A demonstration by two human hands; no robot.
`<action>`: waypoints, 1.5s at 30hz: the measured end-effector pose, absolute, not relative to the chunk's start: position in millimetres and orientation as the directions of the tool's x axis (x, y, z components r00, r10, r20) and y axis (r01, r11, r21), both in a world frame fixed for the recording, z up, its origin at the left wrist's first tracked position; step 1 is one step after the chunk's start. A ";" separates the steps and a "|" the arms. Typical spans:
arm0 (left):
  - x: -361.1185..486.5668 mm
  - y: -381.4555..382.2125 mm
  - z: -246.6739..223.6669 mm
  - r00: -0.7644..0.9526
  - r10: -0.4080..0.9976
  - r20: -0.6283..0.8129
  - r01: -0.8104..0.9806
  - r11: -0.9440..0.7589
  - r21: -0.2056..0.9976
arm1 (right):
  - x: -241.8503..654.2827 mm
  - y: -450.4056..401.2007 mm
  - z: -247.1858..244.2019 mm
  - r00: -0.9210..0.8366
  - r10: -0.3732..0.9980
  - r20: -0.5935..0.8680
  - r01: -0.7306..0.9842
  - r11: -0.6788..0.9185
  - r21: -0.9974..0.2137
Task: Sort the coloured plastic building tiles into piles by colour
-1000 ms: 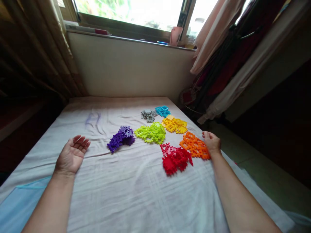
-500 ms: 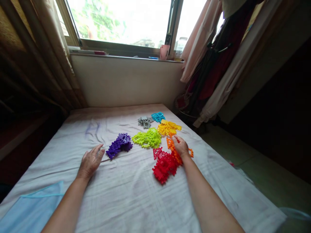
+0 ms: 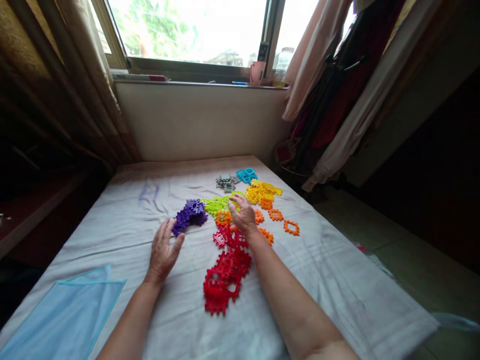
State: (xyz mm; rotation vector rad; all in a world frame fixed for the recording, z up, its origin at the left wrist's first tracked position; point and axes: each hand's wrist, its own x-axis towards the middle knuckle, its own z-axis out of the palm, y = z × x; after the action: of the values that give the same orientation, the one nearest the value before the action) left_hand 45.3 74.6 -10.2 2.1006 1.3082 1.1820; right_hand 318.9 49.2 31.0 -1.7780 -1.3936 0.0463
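Observation:
My left hand [image 3: 163,252] is open on the sheet, fingers stretched and thumb apart. Its fingertips reach the near-left edge of the purple toothed plastic building pieces [image 3: 191,212]. My right hand [image 3: 244,215] is over the pile's middle, thumb apart from the fingers, between the lime green pieces [image 3: 215,205] and the orange pieces [image 3: 275,215]. It partly covers both colours. Red pieces [image 3: 227,270] trail from beneath that hand toward me, and an orange piece [image 3: 223,219] touches them and the lime ones.
Behind lie yellow pieces [image 3: 260,191], grey pieces [image 3: 226,182] and blue pieces [image 3: 246,175]. A light blue cloth-like sheet [image 3: 71,310] rests at the near left. The bed's right edge [image 3: 337,235] drops to the floor. A pink cup [image 3: 257,73] stands on the sill.
My right hand has swept left, and the red pieces have shifted left and toward me. Orange pieces are now spread apart. My left hand has moved right, to the purple pieces.

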 end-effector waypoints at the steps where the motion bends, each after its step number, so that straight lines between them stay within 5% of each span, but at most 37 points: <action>1: 48.1 59.6 -8.1 0.320 0.834 0.450 0.535 -0.551 0.640 | 340.4 39.7 30.2 0.416 0.797 0.437 0.787 -0.075 -0.612; 5: 75.5 0.0 1.5 0.811 0.505 0.294 0.367 -0.832 0.417 | 423.5 -10.3 17.0 0.708 0.628 0.325 0.685 -0.495 -0.535; 9: 114.8 -19.6 12.2 0.937 0.319 0.143 0.258 -0.907 0.331 | 448.6 -41.5 5.6 0.802 0.568 0.186 0.587 -0.687 -0.430; 14: 128.7 16.0 16.4 0.858 0.445 0.255 0.407 -0.894 0.188 | 387.0 -19.4 1.9 0.639 0.753 0.158 0.735 -0.537 -0.413; 19: 95.6 54.1 5.8 0.643 0.554 0.529 0.616 -0.784 0.073 | 297.7 11.4 -8.8 0.470 0.845 0.256 0.767 -0.248 -0.591; 22: 71.4 72.3 0.0 0.466 0.640 0.611 0.736 -0.664 0.134 | 290.6 24.6 -4.5 0.271 0.865 0.421 0.756 0.079 -0.650; 25: 52.5 94.9 -4.5 0.239 0.736 0.633 0.793 -0.524 0.311 | 342.9 44.2 16.7 0.247 0.818 0.519 0.772 0.158 -0.616; 27: 44.5 110.9 -8.6 0.129 0.801 0.585 0.776 -0.449 0.444 | 399.9 62.9 33.3 0.351 0.802 0.483 0.809 0.000 -0.587; 31: 40.7 129.4 -18.1 0.085 0.916 0.392 0.757 -0.315 0.572 | 501.9 103.8 47.0 0.618 0.775 0.133 0.734 -0.509 -0.449; 34: 42.1 129.6 -21.2 0.141 0.925 0.353 0.768 -0.327 0.551 | 529.6 124.9 36.6 0.608 0.794 0.017 0.725 -0.547 -0.420; 39: 38.8 126.8 -21.6 0.161 0.917 0.364 0.770 -0.348 0.536 | 486.3 127.2 8.0 0.508 0.861 0.013 0.779 -0.453 -0.434; 45: 36.6 127.7 -21.9 0.203 0.904 0.377 0.740 -0.394 0.545 | 371.0 104.5 -13.3 0.200 0.947 0.253 0.741 0.024 -0.672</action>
State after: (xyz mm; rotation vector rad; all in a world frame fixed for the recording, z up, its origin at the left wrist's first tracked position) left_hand 36.6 127.7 -21.9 2.2339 1.5653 0.9699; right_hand 371.0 104.5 -13.3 -1.7613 -1.5870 0.3653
